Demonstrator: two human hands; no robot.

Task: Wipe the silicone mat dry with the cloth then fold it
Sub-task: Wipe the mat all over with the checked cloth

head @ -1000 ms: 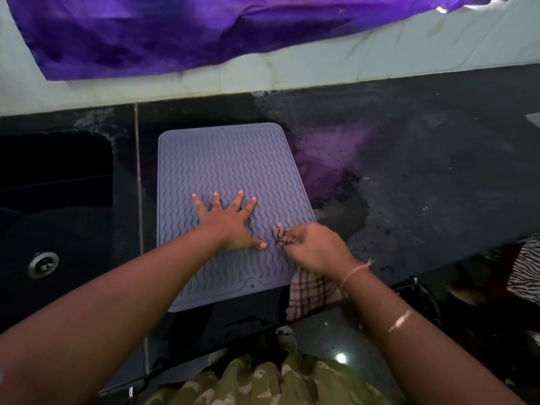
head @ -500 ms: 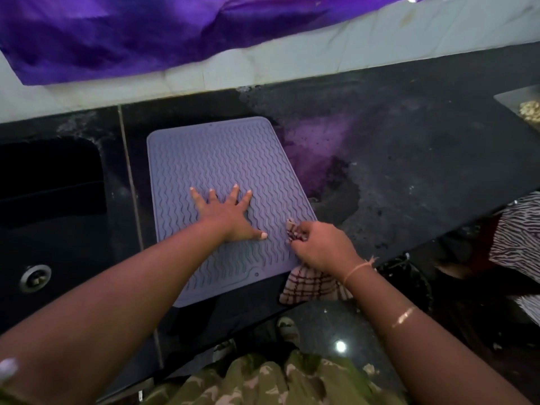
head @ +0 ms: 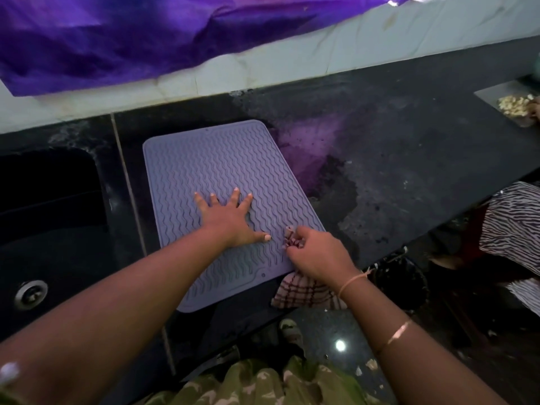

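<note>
A lilac silicone mat (head: 216, 165) with wavy ridges lies flat on the black counter (head: 409, 159). My left hand (head: 230, 217) rests palm down on the mat's middle, fingers spread. My right hand (head: 315, 252) sits at the mat's near right edge, fingers closed on a bunched checked cloth (head: 304, 293). Part of the cloth pokes out by my fingers onto the mat; the rest hangs below my wrist over the counter's front edge.
A black sink (head: 43, 229) with a metal drain (head: 30, 293) lies left of the mat. A purple fabric (head: 146, 33) hangs on the tiled wall behind. At the far right stands a tray of pale food pieces (head: 514, 105), with zebra-patterned fabric (head: 514, 229) below it.
My left hand stays flat on the mat. My right hand has kept its grip on the cloth at the mat's right edge, shifting only slightly. The view has tilted and moved a little.
</note>
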